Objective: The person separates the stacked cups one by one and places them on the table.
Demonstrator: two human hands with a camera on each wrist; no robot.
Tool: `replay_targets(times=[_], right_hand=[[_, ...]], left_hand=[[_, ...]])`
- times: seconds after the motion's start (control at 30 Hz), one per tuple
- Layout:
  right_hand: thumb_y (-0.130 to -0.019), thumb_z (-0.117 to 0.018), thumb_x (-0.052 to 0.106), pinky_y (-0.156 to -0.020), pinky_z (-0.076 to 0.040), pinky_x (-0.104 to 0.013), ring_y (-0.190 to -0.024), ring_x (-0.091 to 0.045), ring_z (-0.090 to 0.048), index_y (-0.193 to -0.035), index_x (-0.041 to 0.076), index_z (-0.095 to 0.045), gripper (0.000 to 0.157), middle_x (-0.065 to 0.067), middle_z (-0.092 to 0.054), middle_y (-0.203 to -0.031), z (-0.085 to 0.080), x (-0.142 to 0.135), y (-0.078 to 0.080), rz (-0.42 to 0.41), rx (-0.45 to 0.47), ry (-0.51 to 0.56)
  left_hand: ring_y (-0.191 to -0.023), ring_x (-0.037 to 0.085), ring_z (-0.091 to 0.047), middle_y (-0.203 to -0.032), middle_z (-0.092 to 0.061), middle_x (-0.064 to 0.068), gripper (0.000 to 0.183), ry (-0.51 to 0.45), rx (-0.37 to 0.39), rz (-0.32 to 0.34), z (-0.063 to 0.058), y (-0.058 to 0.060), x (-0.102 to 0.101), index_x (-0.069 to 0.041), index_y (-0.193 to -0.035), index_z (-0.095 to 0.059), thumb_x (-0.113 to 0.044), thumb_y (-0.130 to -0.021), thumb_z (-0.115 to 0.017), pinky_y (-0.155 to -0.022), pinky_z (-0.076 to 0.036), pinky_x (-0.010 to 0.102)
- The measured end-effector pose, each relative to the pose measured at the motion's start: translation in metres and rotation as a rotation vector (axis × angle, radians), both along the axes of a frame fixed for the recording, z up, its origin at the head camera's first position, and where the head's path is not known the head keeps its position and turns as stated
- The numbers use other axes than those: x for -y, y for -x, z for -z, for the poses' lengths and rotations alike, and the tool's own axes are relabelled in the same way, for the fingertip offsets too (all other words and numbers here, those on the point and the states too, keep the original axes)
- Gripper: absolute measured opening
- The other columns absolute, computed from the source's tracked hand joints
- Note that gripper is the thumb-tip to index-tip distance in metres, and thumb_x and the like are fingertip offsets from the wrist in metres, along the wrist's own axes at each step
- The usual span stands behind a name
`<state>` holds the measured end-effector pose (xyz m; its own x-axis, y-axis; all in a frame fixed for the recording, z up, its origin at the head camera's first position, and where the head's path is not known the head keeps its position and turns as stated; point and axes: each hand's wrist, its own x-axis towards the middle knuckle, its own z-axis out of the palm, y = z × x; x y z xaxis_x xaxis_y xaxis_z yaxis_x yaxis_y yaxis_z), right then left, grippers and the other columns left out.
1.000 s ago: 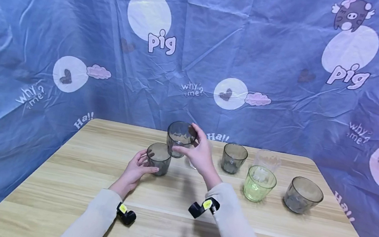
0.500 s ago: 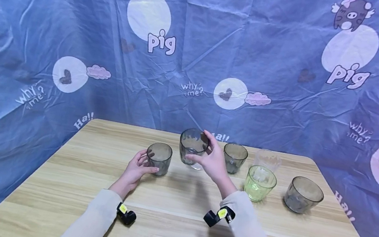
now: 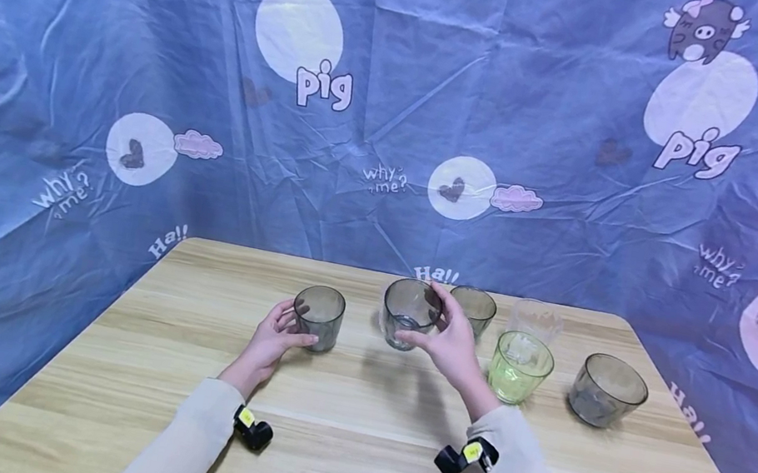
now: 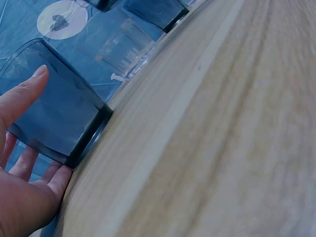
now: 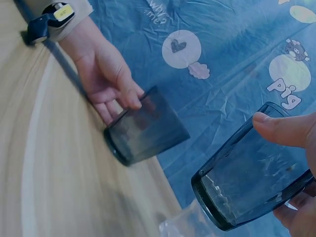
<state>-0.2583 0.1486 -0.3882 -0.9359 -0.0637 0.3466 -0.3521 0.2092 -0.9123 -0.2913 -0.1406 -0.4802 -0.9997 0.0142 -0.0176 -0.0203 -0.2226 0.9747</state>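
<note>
A smoky grey glass cup stands upright on the table. My left hand holds it from the left, the thumb on the near side and the fingers around the far side. My right hand grips a second smoky glass cup between thumb and fingers, raised above the table and right of the first cup. Partly hidden behind this raised cup is a clear glass cup, which stands on the table.
On the wooden table, a smoky cup stands just beyond my right hand. Farther right are a green glass cup, a clear cup behind it, and a wide smoky glass bowl. A blue patterned cloth hangs behind.
My right hand has carried its smoky cup rightward and lower, away from the left cup and over to the clear cup. My left hand and its cup have stayed put.
</note>
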Motion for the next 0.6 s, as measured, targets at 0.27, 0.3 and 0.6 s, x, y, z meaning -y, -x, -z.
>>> replay_targets(times=[0.27, 0.3, 0.6], right_hand=[[-0.066, -0.088, -0.005, -0.11, -0.037, -0.044, -0.128, -0.043, -0.048, -0.149, -0.006, -0.033, 0.099, -0.028, -0.047, -0.142, 0.014, -0.018, -0.004, 0.033, 0.056, -0.016], [-0.066, -0.088, -0.004, -0.11, -0.038, -0.046, -0.128, -0.043, -0.048, -0.149, -0.006, -0.033, 0.1, -0.027, -0.047, -0.142, 0.016, -0.02, -0.004, 0.039, 0.064, -0.022], [-0.067, -0.088, -0.004, -0.11, -0.036, -0.049, -0.127, -0.044, -0.049, -0.149, -0.004, -0.034, 0.098, -0.029, -0.047, -0.142, 0.032, -0.037, -0.007, 0.085, 0.109, -0.057]], left_hand=[[-0.103, 0.015, -0.057, -0.144, -0.048, 0.02, 0.077, -0.009, 0.005, -0.007, -0.001, 0.0, 0.0, -0.004, -0.144, -0.04, 0.02, -0.076, -0.069, -0.082, -0.052, 0.023], [-0.103, 0.015, -0.057, -0.144, -0.048, 0.02, 0.077, -0.01, 0.005, -0.006, -0.001, 0.0, 0.0, -0.004, -0.144, -0.04, 0.02, -0.076, -0.069, -0.082, -0.052, 0.024], [-0.102, 0.014, -0.058, -0.141, -0.05, 0.018, 0.078, -0.004, -0.004, 0.001, -0.002, -0.001, 0.0, -0.002, -0.145, -0.039, 0.019, -0.077, -0.069, -0.084, -0.052, 0.024]])
